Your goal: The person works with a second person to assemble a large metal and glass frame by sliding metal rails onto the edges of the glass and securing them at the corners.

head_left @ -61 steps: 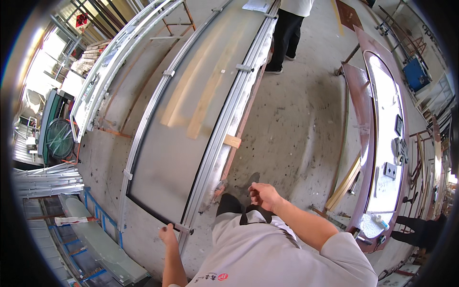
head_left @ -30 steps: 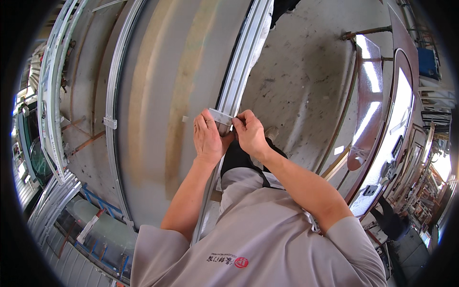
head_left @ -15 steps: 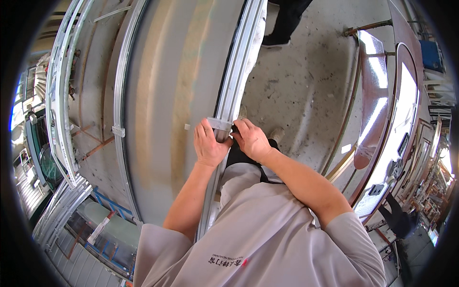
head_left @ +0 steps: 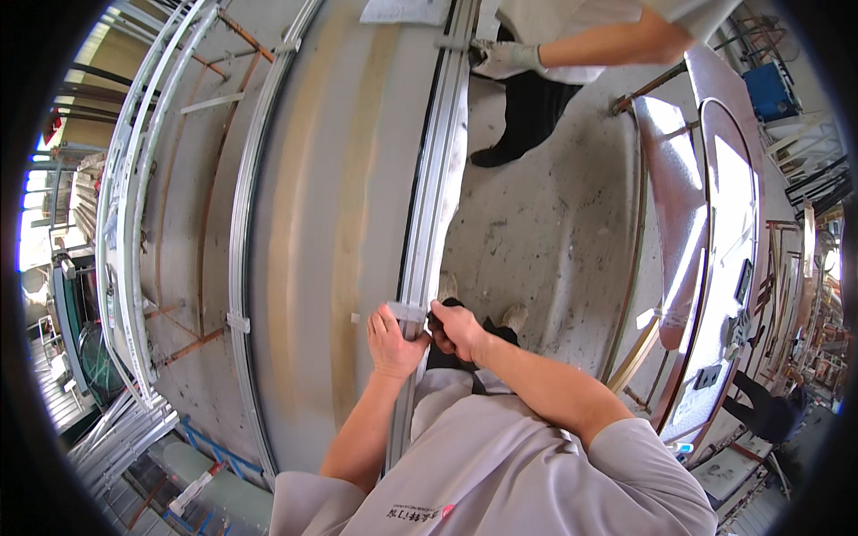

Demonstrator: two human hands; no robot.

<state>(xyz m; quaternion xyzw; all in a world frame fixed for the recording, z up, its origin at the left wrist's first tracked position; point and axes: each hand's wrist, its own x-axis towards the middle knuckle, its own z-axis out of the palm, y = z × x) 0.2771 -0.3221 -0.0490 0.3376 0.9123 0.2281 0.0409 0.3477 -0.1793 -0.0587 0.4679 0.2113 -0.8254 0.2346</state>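
Note:
A large flat grey panel (head_left: 313, 223) with blurred tan bands lies before me, edged by silver metal profiles. On its right-hand profile (head_left: 433, 179) sits a small grey block (head_left: 407, 312), which looks like a clamp jaw. My left hand (head_left: 393, 347) grips this block, fingers over its left end and thumb on the profile. Just right of it, my right hand (head_left: 462, 334) is closed around a small dark piece (head_left: 435, 317), mostly hidden by the fingers. Farther up the same profile, a co-worker's gloved hand (head_left: 505, 59) is at a similar grey piece (head_left: 453, 43).
Small grey blocks (head_left: 238, 322) sit on the panel's left profile (head_left: 239, 241). Long silver profiles (head_left: 112, 241) stand at far left. To the right, beyond the stained floor (head_left: 536, 232), leans a brown board (head_left: 666, 179). Another person (head_left: 769, 406) is at lower right.
My view has shifted, so my hands appear lower, still at the same grey block. The co-worker's arm and gloved hand now show at the top. My right hand looks turned about the dark piece.

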